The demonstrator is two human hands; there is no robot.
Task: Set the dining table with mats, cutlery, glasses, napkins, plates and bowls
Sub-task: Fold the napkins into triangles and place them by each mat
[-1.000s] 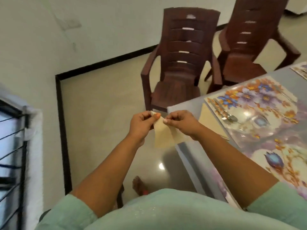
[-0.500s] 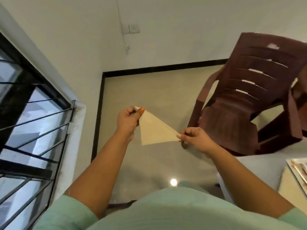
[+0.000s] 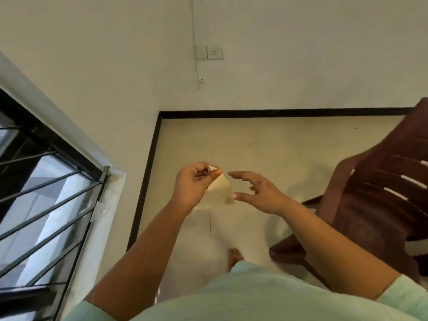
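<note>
The left hand (image 3: 193, 185) is pinching the top corner of a folded cream napkin (image 3: 220, 185) in the air above the floor (image 3: 266, 147); the right hand (image 3: 261, 193) is hovering just beside it, fingers spread, holding nothing; a brown chair (image 3: 379, 193) is standing at the right.

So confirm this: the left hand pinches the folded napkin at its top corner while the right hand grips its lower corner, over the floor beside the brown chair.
Not quite. The head view shows the right hand open, fingers spread beside the napkin, not gripping it. The left hand does pinch its top corner, above the floor beside the brown chair.
</note>
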